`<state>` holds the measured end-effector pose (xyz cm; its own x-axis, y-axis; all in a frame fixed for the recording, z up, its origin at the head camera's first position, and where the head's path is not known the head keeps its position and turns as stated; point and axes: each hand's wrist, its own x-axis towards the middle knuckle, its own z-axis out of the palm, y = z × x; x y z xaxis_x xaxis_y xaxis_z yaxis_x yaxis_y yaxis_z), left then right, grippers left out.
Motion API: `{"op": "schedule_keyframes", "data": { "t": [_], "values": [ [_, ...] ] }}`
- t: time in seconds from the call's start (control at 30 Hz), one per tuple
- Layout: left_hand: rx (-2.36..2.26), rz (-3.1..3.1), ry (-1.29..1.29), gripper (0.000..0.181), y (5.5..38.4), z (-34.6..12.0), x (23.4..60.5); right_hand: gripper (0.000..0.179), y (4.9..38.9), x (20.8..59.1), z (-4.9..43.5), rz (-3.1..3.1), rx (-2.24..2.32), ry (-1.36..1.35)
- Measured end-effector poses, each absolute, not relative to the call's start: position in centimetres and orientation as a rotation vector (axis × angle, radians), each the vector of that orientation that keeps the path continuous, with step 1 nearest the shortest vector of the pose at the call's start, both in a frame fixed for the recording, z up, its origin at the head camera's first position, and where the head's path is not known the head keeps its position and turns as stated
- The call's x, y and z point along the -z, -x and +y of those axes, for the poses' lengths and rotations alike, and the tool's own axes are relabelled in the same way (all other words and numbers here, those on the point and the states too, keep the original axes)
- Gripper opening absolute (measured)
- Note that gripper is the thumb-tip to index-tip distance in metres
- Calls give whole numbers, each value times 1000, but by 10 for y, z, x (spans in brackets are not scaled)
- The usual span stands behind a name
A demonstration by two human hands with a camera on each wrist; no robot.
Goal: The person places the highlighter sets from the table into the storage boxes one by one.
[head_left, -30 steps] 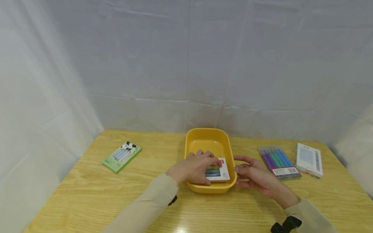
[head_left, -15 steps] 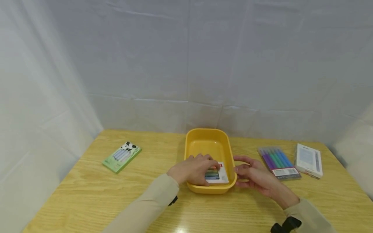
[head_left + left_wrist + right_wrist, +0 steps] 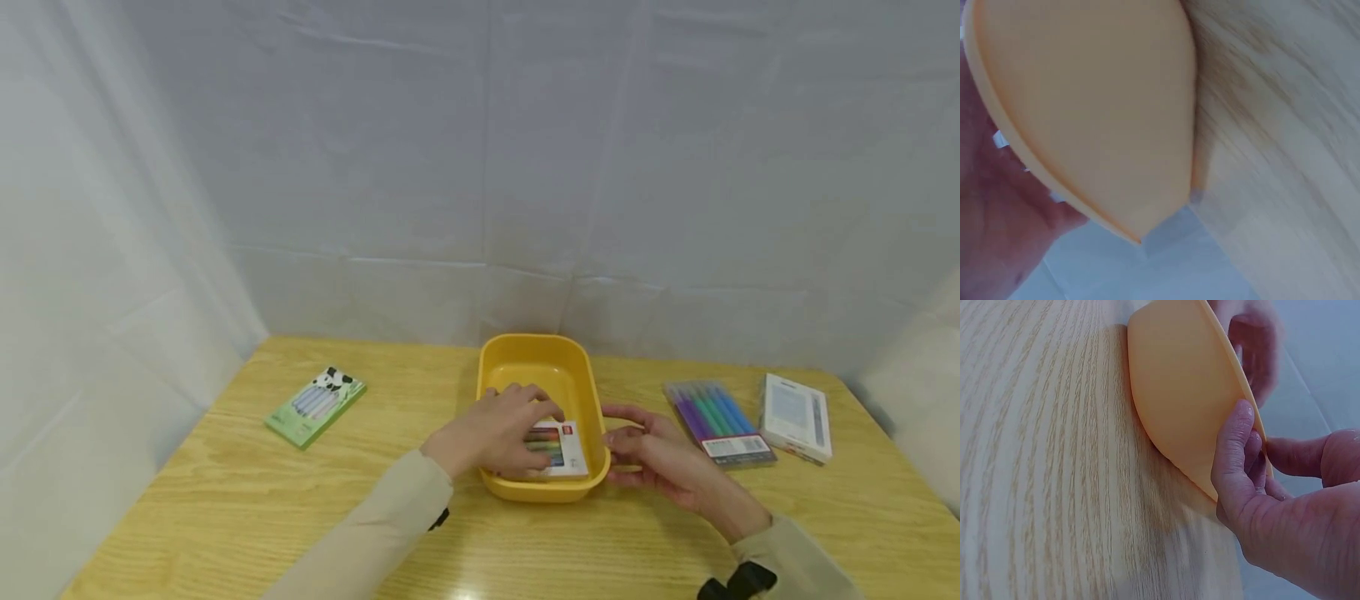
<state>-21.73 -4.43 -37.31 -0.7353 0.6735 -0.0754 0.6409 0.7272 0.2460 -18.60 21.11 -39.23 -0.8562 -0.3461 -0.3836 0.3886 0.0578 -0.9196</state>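
Observation:
A flat white box of coloured sticks [image 3: 573, 454], with a red mark at its corner, lies at the near end inside the yellow plastic basket [image 3: 532, 375]. Over the box is my left hand [image 3: 491, 433], its fingers spread and the thumb across the near part; part of the box is hidden under it. My right hand [image 3: 667, 458] holds the basket's right rim. In the right wrist view its fingers [image 3: 1235, 444] lie against the outer wall and the thumb meets the rim. The left wrist view shows mostly the basket's outside [image 3: 1097, 112].
To the left on the wooden table [image 3: 187, 517] lies a green panda box [image 3: 318, 406]. To the right lie a clear pack of purple, green and blue pens [image 3: 718, 421] and a white box [image 3: 797, 417]. A pale cloth [image 3: 480, 167] hangs behind the table.
The white box has come to lie lower and nearer inside the basket. My left fingers have loosened from it and spread. My right hand has stayed at the rim.

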Motion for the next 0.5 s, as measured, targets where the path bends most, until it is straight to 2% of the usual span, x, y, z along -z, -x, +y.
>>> {"op": "schedule_keyframes", "data": {
  "t": [0.23, 0.5],
  "values": [
    [-478, 2983, -1232, 48, 221, -58, 373, 69, 186, 393, 213, 1794, 1866, -25],
    [-463, 3157, -1179, 59, 221, -84, 371, 69, 186, 393, 213, 1776, 1880, -19]
  ]
}}
